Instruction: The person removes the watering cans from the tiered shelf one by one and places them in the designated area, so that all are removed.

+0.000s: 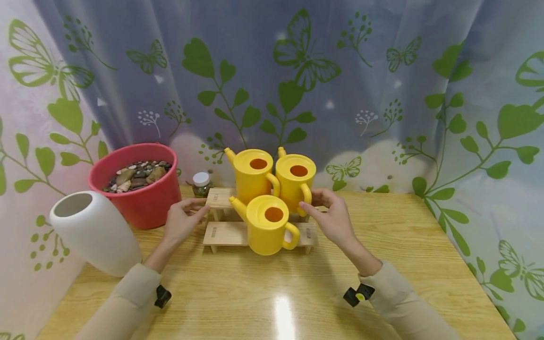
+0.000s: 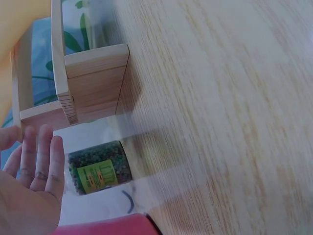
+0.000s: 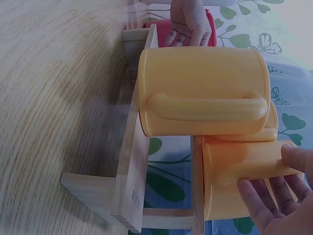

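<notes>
Three yellow watering cans stand on a two-tier wooden stand (image 1: 229,233). On the upper tier are the back left can (image 1: 250,179) and the back right can (image 1: 291,182); the front can (image 1: 265,233) is on the lower tier. My right hand (image 1: 333,217) holds the back right can by its handle, thumb in front and fingers curled behind. In the right wrist view, that can's body (image 3: 234,161) is beside the fingers. My left hand (image 1: 182,222) is at the upper tier's left end, fingers fairly straight, thumb tip right at the board edge (image 2: 22,115).
Left of the stand are a red bucket (image 1: 140,205) of stones (image 1: 138,177) and a white vase (image 1: 99,236). A small jar (image 1: 201,184) with a white lid stands behind my left hand. A patterned curtain (image 1: 263,71) hangs behind the wooden table (image 1: 238,293).
</notes>
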A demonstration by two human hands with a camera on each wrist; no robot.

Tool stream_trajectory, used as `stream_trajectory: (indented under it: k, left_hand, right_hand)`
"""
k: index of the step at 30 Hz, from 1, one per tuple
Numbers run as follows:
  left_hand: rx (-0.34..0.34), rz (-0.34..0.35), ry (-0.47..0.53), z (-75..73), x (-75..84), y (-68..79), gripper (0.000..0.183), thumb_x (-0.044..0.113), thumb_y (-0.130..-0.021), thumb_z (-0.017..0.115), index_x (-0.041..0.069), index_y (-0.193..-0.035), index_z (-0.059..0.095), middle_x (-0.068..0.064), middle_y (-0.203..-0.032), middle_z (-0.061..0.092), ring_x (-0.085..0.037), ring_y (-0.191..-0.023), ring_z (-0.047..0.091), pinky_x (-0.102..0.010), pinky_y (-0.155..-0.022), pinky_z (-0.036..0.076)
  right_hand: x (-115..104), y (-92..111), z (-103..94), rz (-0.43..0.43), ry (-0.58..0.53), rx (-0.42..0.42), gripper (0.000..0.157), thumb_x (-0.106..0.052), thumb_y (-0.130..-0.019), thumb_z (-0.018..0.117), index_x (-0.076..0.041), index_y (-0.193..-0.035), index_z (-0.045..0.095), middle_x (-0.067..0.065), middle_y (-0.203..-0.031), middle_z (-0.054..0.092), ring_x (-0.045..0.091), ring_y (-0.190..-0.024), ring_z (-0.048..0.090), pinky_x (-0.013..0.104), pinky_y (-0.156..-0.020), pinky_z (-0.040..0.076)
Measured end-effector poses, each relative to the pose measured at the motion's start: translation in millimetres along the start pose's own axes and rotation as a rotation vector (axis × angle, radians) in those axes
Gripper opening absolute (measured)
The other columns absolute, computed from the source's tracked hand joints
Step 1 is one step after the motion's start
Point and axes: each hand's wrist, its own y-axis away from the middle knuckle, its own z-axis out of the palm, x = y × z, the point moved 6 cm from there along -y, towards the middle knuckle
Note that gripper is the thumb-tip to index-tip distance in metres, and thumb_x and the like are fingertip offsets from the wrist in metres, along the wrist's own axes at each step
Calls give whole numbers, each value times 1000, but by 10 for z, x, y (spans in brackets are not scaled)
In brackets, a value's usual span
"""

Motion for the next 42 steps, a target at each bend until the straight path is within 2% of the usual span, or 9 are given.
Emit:
stream_trajectory:
  k: [5, 11, 17, 20, 25, 29, 35, 38, 42]
  left_hand:
    - [-12, -11, 2, 3, 8, -14, 39, 25, -101, 74, 1, -131, 72, -27, -110, 78, -13, -71, 77, -27, -64, 64]
    - [-23, -11, 22, 8, 20, -16, 38, 23, -101, 73, 0, -132, 71, -31, -112, 76, -13, -71, 78, -28, -68, 66]
    - [-26, -22, 37, 9, 25, -7, 39, 23, -102, 73, 0, -132, 71, -32, -114, 75, -9, -69, 77, -23, -68, 65]
    - [-28, -24, 33, 7, 29, -11, 39, 23, -102, 73, 0, -132, 71, -31, -114, 75, -9, -70, 77, -23, -68, 65]
    - [-27, -23, 31, 0, 34, -21, 38, 22, -102, 73, -1, -131, 71, -32, -114, 75, -18, -74, 79, -30, -71, 67]
    - [-33, -27, 38, -4, 28, -21, 37, 21, -102, 73, -2, -131, 71, -33, -114, 75, -14, -72, 78, -30, -71, 67]
    - [-43, -31, 39, -17, 27, -13, 38, 21, -102, 72, -2, -132, 70, -33, -114, 75, 0, -67, 73, -23, -68, 65]
    - [-48, -31, 27, -15, 38, -9, 39, 22, -102, 72, -2, -132, 70, -33, -114, 75, 0, -67, 73, -20, -66, 63]
    - [-51, -30, 12, -10, 40, -8, 38, 23, -102, 72, -2, -132, 71, -33, -115, 75, -5, -69, 75, -27, -69, 66]
  right_hand:
    - [8, -13, -20, -10, 22, 3, 28, -14, -95, 80, -1, -119, 72, 19, -111, 74, 16, -96, 69, 21, -79, 61]
    - [44, -16, -108, 1, 10, -3, 27, -15, -97, 78, -1, -118, 70, 20, -112, 72, 11, -97, 68, 20, -82, 64]
    - [63, -1, -342, -8, 8, 34, 29, -15, -97, 78, 1, -119, 68, 21, -111, 72, 2, -92, 68, 20, -78, 65]
    - [86, 1, -504, -24, 34, 66, 29, -15, -97, 78, 1, -119, 68, 11, -105, 72, 1, -89, 68, 20, -76, 65]
    - [171, 5, -756, -42, 67, 114, 29, -14, -97, 77, 4, -118, 68, -15, -96, 69, -1, -86, 68, 17, -74, 64]
    - [297, 16, -888, -30, 69, 149, 29, -14, -98, 77, 6, -117, 68, -22, -92, 67, -2, -83, 67, 18, -73, 64]
    - [618, 26, -913, 37, 48, 163, 30, -13, -96, 79, 6, -117, 69, -19, -91, 68, -2, -81, 66, 19, -72, 65]
    - [818, 43, -868, 91, 41, 158, 31, -13, -95, 80, 6, -118, 70, -2, -99, 73, -1, -83, 66, 20, -72, 65]
    - [1049, 78, -802, 161, 51, 142, 32, -13, -96, 79, 7, -118, 69, 19, -108, 73, -2, -85, 65, 18, -73, 65]
